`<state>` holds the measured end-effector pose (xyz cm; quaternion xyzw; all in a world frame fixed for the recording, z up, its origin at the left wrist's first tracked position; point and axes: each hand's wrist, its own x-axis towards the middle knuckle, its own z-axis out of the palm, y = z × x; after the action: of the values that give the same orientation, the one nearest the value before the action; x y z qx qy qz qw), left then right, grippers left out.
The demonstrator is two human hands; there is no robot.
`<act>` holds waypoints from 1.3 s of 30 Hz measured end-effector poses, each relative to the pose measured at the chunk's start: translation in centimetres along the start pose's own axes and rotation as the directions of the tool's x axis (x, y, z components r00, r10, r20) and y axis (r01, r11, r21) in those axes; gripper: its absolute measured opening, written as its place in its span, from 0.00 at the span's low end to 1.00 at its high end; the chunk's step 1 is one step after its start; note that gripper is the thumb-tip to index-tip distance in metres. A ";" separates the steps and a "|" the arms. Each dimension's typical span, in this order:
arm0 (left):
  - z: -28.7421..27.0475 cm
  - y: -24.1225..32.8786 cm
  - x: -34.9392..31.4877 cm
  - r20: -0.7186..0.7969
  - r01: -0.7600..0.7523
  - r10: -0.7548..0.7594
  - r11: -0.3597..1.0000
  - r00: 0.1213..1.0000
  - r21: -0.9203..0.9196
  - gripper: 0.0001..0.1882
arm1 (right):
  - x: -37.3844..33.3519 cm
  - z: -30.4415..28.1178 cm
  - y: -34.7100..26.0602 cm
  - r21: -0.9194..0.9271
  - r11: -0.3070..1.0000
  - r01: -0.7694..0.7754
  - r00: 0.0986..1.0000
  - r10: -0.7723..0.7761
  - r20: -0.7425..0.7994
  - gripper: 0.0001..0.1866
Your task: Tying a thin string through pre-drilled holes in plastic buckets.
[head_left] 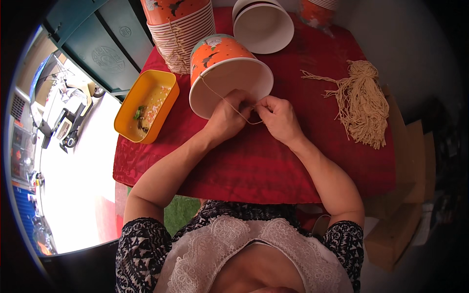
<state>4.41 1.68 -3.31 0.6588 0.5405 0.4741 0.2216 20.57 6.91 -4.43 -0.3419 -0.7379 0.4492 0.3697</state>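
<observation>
An orange paper bucket (218,51) with a white inside lies tilted on the red-covered table, its mouth facing me. A thin beige cord (215,93) comes from the left side of its rim, crosses over my left hand and loops below the fingers. My left hand (228,116) is closed at the near right part of the rim, with its fingertips partly hidden inside the mouth. Touching it fingertip to fingertip, my right hand (281,117) pinches the cord near the rim.
Left of the bucket stands a yellow plastic tub (168,100) with small bits inside. Behind are a tall stack of orange buckets (178,36) with cords and white-mouthed buckets (266,29). A bundle of beige cords (364,105) lies at right. Cardboard boxes (398,234) stand beside the table (312,166).
</observation>
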 end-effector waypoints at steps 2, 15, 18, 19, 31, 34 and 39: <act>-0.1 0.1 -0.1 0.013 0.004 -0.004 1.000 1.000 -0.010 0.04 | 0.0 0.0 -0.1 -0.013 1.000 0.000 1.000 0.000 0.000 0.08; 0.0 -0.3 0.0 -0.027 0.045 -0.044 0.998 0.999 0.039 0.04 | -0.9 0.4 -1.2 -0.133 0.987 0.087 0.988 -0.103 -0.116 0.03; 0.0 -0.3 0.0 -0.027 0.051 -0.050 0.998 0.998 0.030 0.04 | -1.0 0.4 -1.0 -0.208 0.973 0.101 0.987 -0.124 -0.103 0.05; 0.0 -0.3 0.1 -0.026 0.061 -0.061 0.998 0.998 0.019 0.04 | -1.1 0.4 -0.9 -0.248 0.960 0.129 0.982 -0.159 -0.106 0.05; 0.0 -0.1 0.2 -0.017 0.098 -0.098 0.995 0.995 0.003 0.04 | -1.0 0.6 -0.7 -0.316 0.928 0.196 0.963 -0.244 -0.118 0.04; 0.0 -0.2 0.1 -0.012 0.098 -0.098 0.995 0.995 0.012 0.04 | -0.9 0.7 -0.9 -0.291 0.935 0.202 0.961 -0.246 -0.124 0.04; 0.1 -0.7 0.1 0.018 0.075 -0.076 0.997 0.997 0.028 0.05 | -0.7 0.9 -0.7 -0.262 0.925 0.275 0.936 -0.319 -0.146 0.05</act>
<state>4.13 1.98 -3.83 0.6455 0.5692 0.4515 0.2356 20.03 5.75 -4.19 -0.3079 -0.7921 0.2623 0.4571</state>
